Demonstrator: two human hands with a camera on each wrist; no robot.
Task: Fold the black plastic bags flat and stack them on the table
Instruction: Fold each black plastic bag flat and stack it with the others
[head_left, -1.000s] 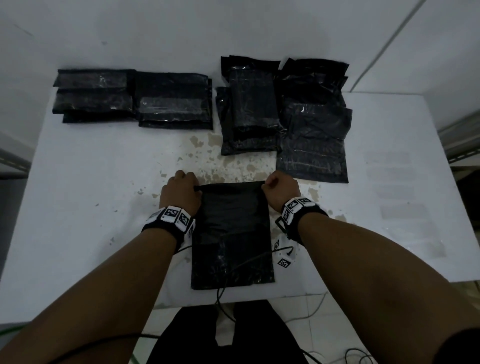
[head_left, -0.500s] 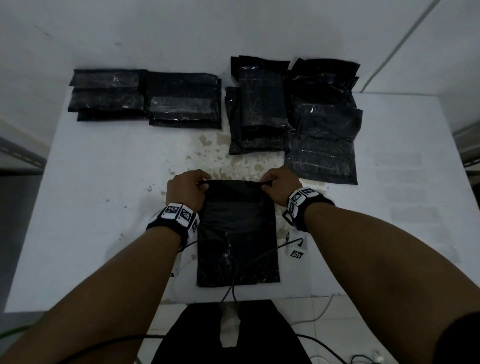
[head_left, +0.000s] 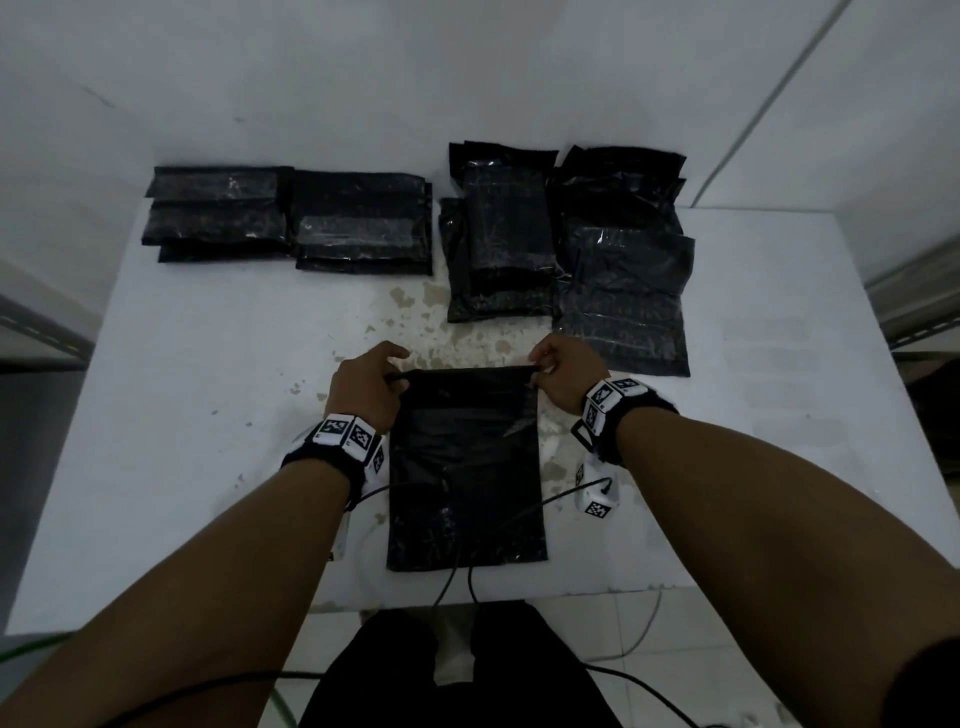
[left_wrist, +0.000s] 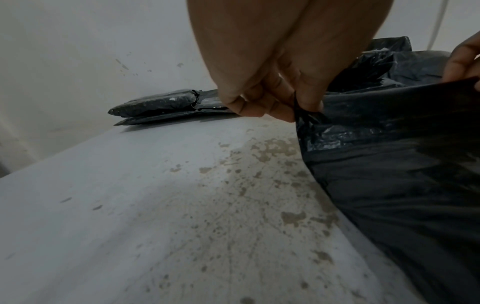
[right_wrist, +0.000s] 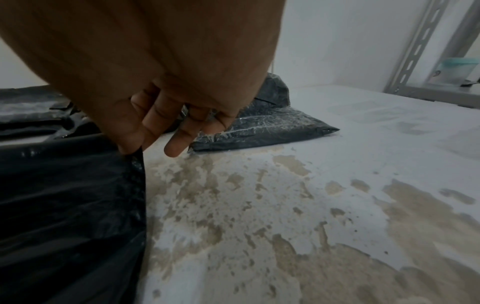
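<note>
A black plastic bag (head_left: 465, 467) lies lengthwise on the white table (head_left: 208, 415) in front of me, its near edge at the table's front. My left hand (head_left: 371, 387) pinches the bag's far left corner (left_wrist: 302, 112) and my right hand (head_left: 558, 376) pinches the far right corner (right_wrist: 133, 153). Both corners are raised off the table, so the far edge (head_left: 470, 370) stretches taut between the hands. Folded bags (head_left: 291, 221) are stacked at the back left. Looser, unfolded bags (head_left: 571, 254) are piled at the back right.
The table's middle shows worn brown patches (head_left: 431, 322). A metal shelf frame (right_wrist: 415, 51) with a pale tub (right_wrist: 457, 70) stands to the right. Cables (head_left: 457, 582) trail over the bag and off the front edge. Walls close the table at the back.
Both hands have lifted the bag's far edge from the table and drawn it slightly toward me. The rest of the bag has stayed flat.
</note>
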